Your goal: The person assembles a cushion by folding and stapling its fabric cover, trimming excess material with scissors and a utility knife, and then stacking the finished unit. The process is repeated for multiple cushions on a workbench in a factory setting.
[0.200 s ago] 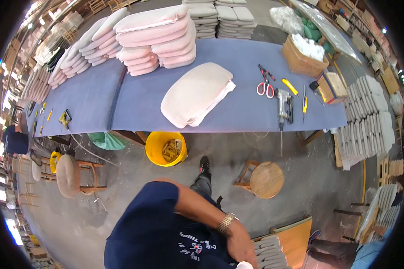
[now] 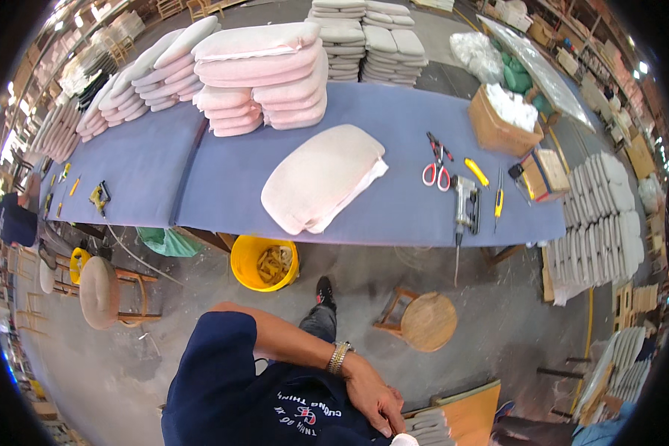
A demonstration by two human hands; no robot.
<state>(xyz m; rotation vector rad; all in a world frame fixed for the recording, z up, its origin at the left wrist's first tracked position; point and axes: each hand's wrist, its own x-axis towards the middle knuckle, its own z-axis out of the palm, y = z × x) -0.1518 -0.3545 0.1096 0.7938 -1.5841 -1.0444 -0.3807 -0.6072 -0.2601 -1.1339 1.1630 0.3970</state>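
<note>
My left hand (image 2: pixel 372 394), with a metal-band watch (image 2: pixel 339 357) on its wrist, reaches across my dark blue shirt to my right side. Its fingers are bent downward and drawn together; what they hold, if anything, is hidden. Just below the fingertips a small white thing (image 2: pixel 404 440) shows at the lower edge, too cut off to name. My right hand is out of the picture. On the blue-covered table (image 2: pixel 394 223) in front of me lies a pale pinkish seat cushion (image 2: pixel 323 178), its white edge fabric turned toward the right.
Right of the cushion lie red-handled scissors (image 2: pixel 436 175), pliers (image 2: pixel 438 145), a staple gun (image 2: pixel 466 204), a yellow cutter (image 2: pixel 476 172) and a screwdriver (image 2: pixel 499 201). Cushion stacks (image 2: pixel 260 82) stand behind. A yellow bucket (image 2: pixel 238 260) and wooden stool (image 2: pixel 429 322) are on the floor.
My view has shifted, so the table sits lower in the picture. My left hand appears a little further left and higher, with more of its fingers showing. The cushion and tools have stayed put.
</note>
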